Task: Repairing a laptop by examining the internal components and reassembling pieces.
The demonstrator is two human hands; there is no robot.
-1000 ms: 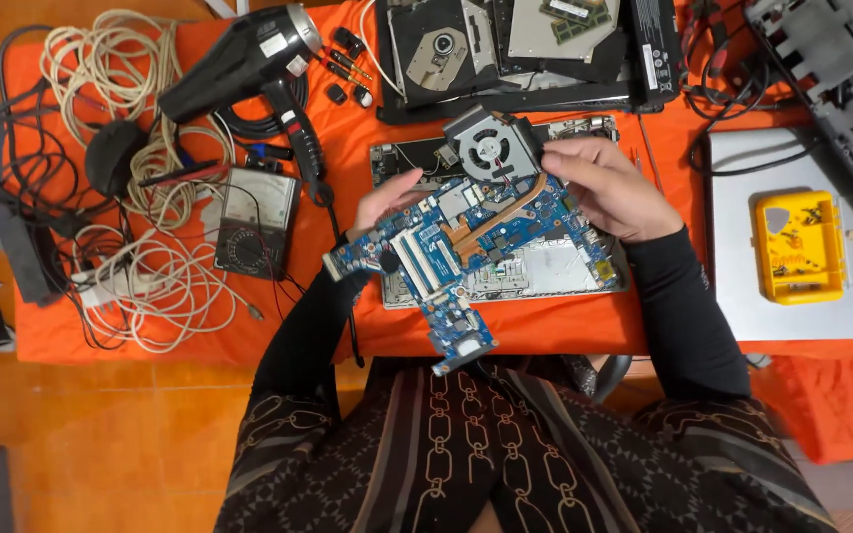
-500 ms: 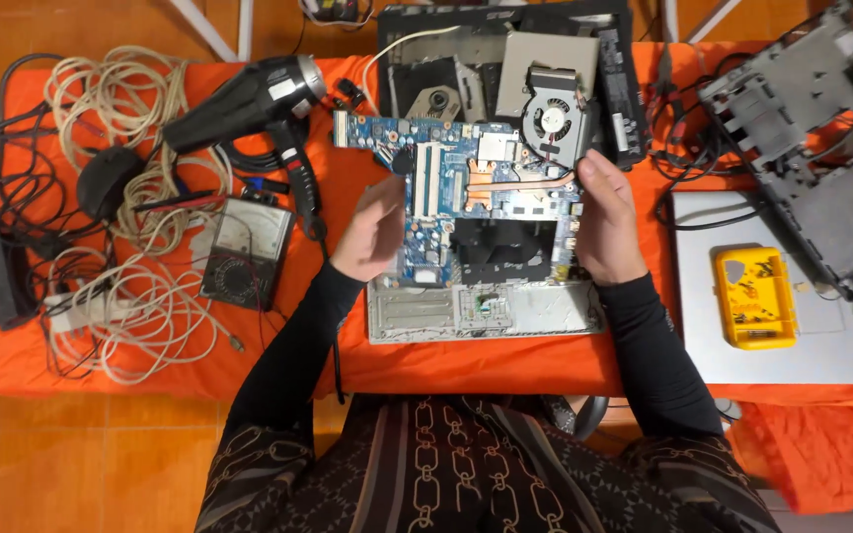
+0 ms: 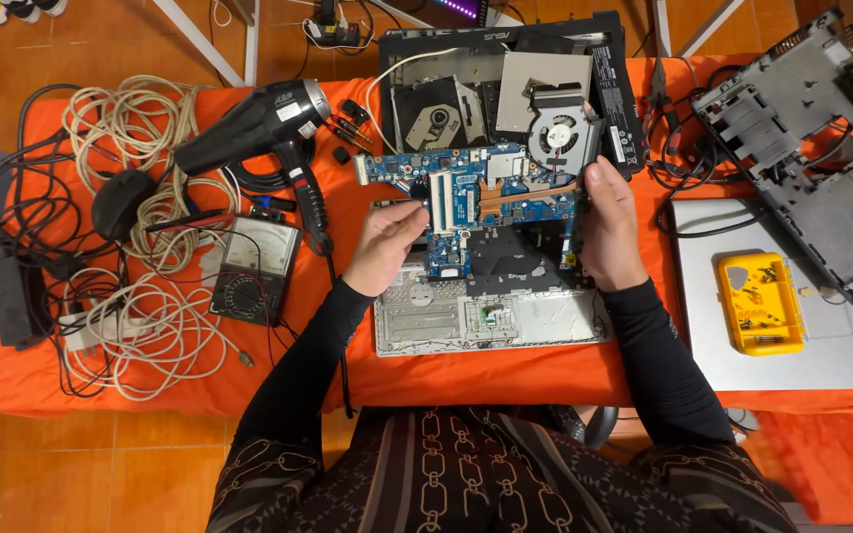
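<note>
- head view, and here's the blue circuit board (image 3: pixel 476 202), lying with its long axis left to right across the orange table cover (image 3: pixel 545 380), sitting above the pale laptop base shell (image 3: pixel 491 321).
- head view again: the right hand (image 3: pixel 612 229) is clamped on the board's right edge, thumb on top just under the round cooling fan (image 3: pixel 557 133); fingers beneath are hidden, so how far they wrap i cannot tell.
- left hand (image 3: pixel 385 247) sits at the board's lower left, fingers spread apart and loosely curled, fingertips touching or just short of the edge near the white connector slot; no closed grip there.
- so the board stretches leftward from the right hand's grip, and the right hand is the one carrying it; the left is the nearer one to the free end.
- copper heat pipe (image 3: pixel 520 192) runs along the board toward the fan.
- off to the left: black hair dryer (image 3: pixel 249 128), an analogue meter (image 3: pixel 254 268), tangled white cables (image 3: pixel 140 326).
- to the right: a yellow parts box (image 3: pixel 760 301) on a silver laptop lid (image 3: pixel 802 355), well apart from both hands.
</note>
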